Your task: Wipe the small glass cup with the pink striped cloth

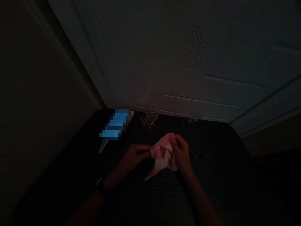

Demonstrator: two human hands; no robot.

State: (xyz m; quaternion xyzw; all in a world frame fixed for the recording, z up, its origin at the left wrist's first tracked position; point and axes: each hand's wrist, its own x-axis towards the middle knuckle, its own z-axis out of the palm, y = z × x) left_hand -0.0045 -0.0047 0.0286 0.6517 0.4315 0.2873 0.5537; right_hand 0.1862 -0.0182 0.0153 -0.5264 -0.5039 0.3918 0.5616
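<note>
1. The cloth (161, 158), pink and white, is held in both hands over the middle of the worktop (131, 205); it is crumpled, with one pointed end hung toward the near edge.
2. Left hand (133, 154): the fingers are pinched together on the cloth's left margin.
3. Right hand (182, 153): the cloth's upper right part is gripped between thumb and fingers, with little gap left.
4. Progress: the handling of the cloth is judged to be under way. It is neither spread flat nor neatly folded, and is not yet set down. Whether anything is wrapped inside cannot be told.
5. Containers: a cluster of stemmed glasses (150, 120) is noted at the far edge, left of its middle; a smaller glass group (194, 118) is noted along that edge, toward the far right corner. Contents cannot be determined in this light.
6. A lit screen (116, 124), blurred out, is found near the far left corner.
</note>
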